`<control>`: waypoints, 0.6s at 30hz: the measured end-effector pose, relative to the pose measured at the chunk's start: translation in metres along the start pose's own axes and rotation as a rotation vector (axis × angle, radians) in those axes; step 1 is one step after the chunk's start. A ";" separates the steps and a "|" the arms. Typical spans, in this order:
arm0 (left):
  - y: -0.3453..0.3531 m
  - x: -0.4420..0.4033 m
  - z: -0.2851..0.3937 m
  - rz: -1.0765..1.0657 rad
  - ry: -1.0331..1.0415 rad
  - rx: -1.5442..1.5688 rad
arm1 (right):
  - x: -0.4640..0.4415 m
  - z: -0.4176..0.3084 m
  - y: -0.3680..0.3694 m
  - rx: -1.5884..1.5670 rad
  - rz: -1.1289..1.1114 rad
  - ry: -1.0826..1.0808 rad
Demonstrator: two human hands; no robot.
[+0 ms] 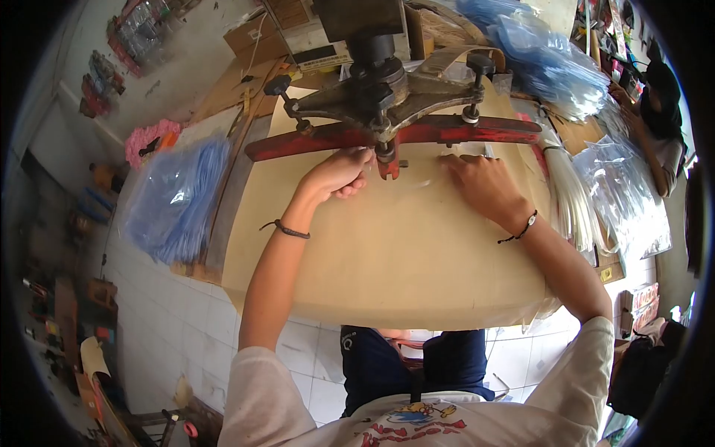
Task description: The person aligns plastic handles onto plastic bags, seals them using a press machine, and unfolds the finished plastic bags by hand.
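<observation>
My left hand point(341, 175) is closed just in front of the red bar point(320, 140) of a press, its fingers curled near the bar's middle. Whatever it pinches is hidden or too small to name. My right hand point(482, 186) lies palm down on the tan sheet point(387, 253), fingers reaching forward to the bar's right half. No object shows in its grasp. Between both hands, a red notched piece point(389, 165) hangs from the press head point(380, 97). A faint clear glint on the sheet beside it is hard to make out.
Stacked bluish plastic bags point(179, 197) lie on the left, with more bluish plastic point(547, 52) at the back right. White strips point(570, 190) and clear bags point(625, 197) are on the right. Another person point(659, 112) is at the far right. Black knobs point(480, 65) top the press arms.
</observation>
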State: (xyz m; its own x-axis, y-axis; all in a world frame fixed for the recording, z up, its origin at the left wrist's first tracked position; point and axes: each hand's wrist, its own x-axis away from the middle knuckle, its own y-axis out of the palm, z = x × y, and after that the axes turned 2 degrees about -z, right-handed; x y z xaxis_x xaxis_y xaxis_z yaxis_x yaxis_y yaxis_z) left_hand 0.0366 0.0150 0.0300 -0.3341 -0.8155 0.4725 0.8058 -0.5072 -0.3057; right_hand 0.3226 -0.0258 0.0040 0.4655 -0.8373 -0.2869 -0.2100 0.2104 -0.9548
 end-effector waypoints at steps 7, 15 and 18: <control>0.004 -0.002 0.003 0.035 0.005 -0.079 | 0.000 -0.001 -0.001 0.026 -0.020 -0.002; -0.008 0.003 0.002 -0.076 0.012 -0.081 | 0.003 0.001 -0.003 0.179 0.032 0.084; -0.013 0.002 0.003 -0.110 -0.021 -0.117 | 0.004 0.006 -0.003 0.159 0.032 0.046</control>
State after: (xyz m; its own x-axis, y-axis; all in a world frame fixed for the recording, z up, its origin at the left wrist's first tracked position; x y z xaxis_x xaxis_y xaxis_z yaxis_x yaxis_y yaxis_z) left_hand 0.0271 0.0209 0.0369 -0.4061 -0.7478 0.5252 0.7021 -0.6232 -0.3445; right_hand 0.3301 -0.0267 0.0054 0.4197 -0.8504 -0.3174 -0.0842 0.3117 -0.9464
